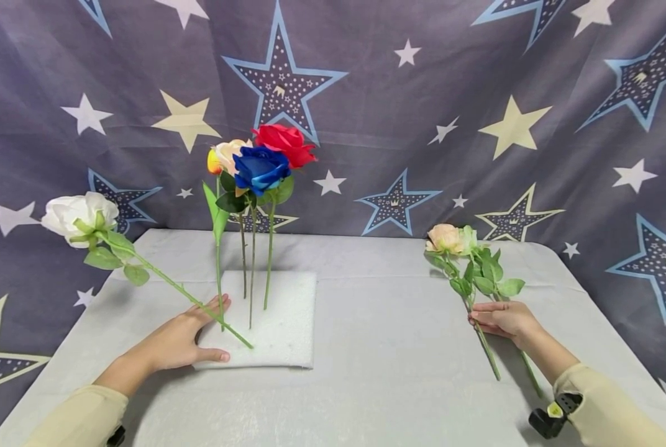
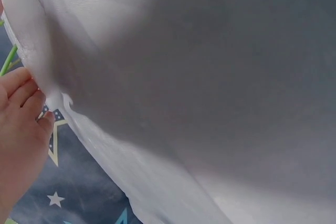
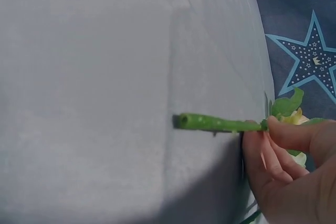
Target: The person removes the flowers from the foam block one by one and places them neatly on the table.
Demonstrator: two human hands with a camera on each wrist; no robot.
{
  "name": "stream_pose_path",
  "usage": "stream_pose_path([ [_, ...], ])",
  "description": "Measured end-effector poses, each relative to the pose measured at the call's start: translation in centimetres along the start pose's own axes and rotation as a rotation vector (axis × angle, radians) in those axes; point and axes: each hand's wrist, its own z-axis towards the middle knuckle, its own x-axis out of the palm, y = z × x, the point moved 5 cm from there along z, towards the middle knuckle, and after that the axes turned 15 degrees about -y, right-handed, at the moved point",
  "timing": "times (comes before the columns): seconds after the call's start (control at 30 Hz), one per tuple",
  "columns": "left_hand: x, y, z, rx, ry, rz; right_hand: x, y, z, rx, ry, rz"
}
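No readable writing; right hand (image 1: 503,321) pinches peach rose (image 1: 446,239) stem.

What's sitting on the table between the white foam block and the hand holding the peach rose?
Nothing: in the head view, only bare grey tablecloth lies between the foam block and the right hand gripping the peach rose.
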Motion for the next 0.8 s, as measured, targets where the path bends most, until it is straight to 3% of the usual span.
stream_pose_path([
  [0.2,-0.1,-0.1,0.1,0.000,-0.001,0.001,-0.3,0.3,-0.3,-0.051,-0.039,-0.002],
  [0.5,-0.3,-0.4,-0.1,0.001,-0.001,0.004,-0.7,1.2,-0.9,-0.077,-0.023,0.031],
  [0.8,-0.2,-0.3,-0.1,0.012,-0.011,0.004,1.1,3.0,-1.4,-0.104,-0.006,0.123],
])
